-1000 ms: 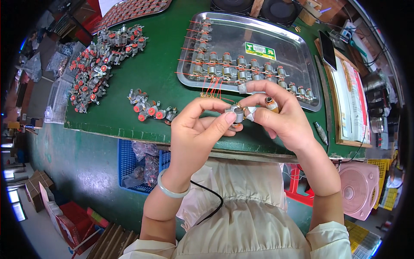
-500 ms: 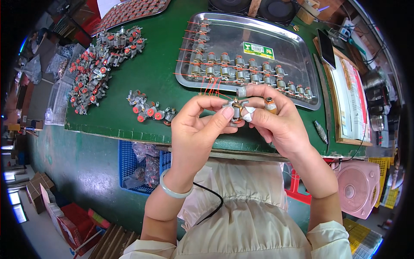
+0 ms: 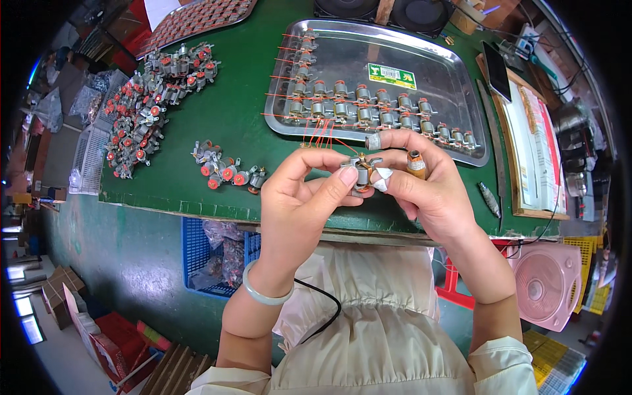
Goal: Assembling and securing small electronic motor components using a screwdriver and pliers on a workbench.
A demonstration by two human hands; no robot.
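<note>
A small metal cylinder part [image 3: 361,175] with tabs and a copper-coloured core is held at the table's front edge. My left hand [image 3: 304,187] pinches it from the left between thumb and fingers. From the right, my right hand [image 3: 431,187] has its white-wrapped thumb against it; that index fingertip is also wrapped. A brown, ringed cylindrical piece [image 3: 415,162] shows among the right fingers; whether it is held or worn I cannot tell. Thin red wires [image 3: 324,131] run from the tray's near edge toward the part. Several similar parts [image 3: 228,172] with red discs lie left of my left hand.
Beyond my hands is a metal tray [image 3: 434,66] with rows of similar parts. A large pile of parts [image 3: 141,112] lies at left, another filled tray [image 3: 197,23] behind. At right are a pen-like tool [image 3: 489,199], a phone [image 3: 496,71] and a clipboard [image 3: 530,151].
Both hands keep hold of the same part, with only a slight shift of the right fingers. The whole view has shifted slightly.
</note>
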